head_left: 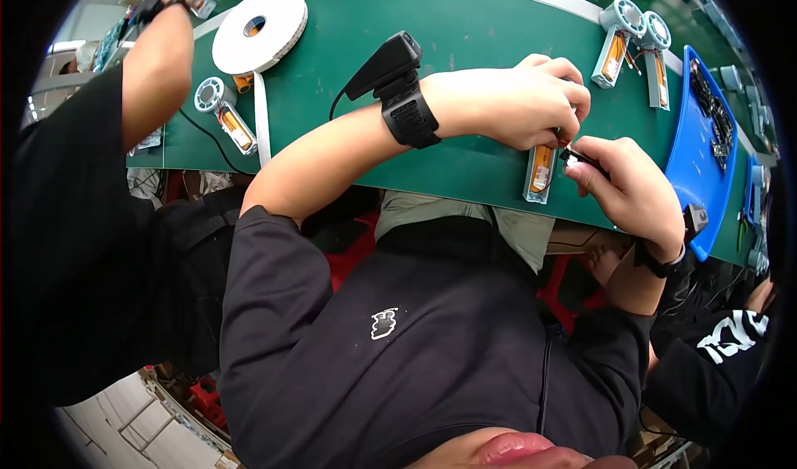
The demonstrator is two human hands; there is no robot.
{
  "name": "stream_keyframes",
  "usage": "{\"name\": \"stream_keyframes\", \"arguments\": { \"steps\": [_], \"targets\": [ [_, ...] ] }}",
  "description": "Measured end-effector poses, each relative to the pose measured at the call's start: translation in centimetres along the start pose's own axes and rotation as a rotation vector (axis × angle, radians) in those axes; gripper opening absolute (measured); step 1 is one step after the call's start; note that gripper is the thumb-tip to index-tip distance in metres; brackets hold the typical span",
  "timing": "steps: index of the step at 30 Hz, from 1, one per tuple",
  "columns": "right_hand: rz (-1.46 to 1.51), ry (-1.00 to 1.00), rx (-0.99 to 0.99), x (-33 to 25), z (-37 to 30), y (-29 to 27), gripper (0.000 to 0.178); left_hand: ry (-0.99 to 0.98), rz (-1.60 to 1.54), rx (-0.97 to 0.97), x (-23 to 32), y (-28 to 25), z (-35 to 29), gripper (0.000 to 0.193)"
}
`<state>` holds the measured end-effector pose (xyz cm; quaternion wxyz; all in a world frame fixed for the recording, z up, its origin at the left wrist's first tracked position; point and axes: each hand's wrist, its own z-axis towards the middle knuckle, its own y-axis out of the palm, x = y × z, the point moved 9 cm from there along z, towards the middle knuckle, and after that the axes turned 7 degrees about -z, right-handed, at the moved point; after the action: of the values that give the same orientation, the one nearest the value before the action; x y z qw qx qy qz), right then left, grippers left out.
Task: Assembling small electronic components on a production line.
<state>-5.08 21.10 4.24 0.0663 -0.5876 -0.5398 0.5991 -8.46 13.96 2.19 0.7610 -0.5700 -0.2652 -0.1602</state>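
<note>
One small black part (pixel 589 163) sits pinched in the right hand (pixel 627 180); the left hand (pixel 527 108) curls over the orange-and-clear unit (pixel 540 175) near the surface's (pixel 498 21) edge, right of centre, its exact grip hidden from me. I judge a hard tug could strain the thin wires (pixel 564 144).

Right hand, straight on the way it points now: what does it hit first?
Probably the left hand, just ahead, up and left in the picture. Depth is unclear, so it might pass underneath and meet the orange-and-white unit instead.
</note>
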Motion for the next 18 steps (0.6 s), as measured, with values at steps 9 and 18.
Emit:
{"name": "stream_keyframes", "arguments": {
  "steps": [9, 18],
  "targets": [
    [-0.217, 0.26, 0.514, 3.4, -1.1, 1.4, 0.009, -0.008, -0.023, 0.33, 0.2, -1.1, -1.9, 0.005],
    [0.162, 0.192, 0.786, 3.2, -2.6, 3.6, 0.015, -0.044, 0.161, 0.37, 0.8, -0.8, -1.7, 0.011]
  ]
}}
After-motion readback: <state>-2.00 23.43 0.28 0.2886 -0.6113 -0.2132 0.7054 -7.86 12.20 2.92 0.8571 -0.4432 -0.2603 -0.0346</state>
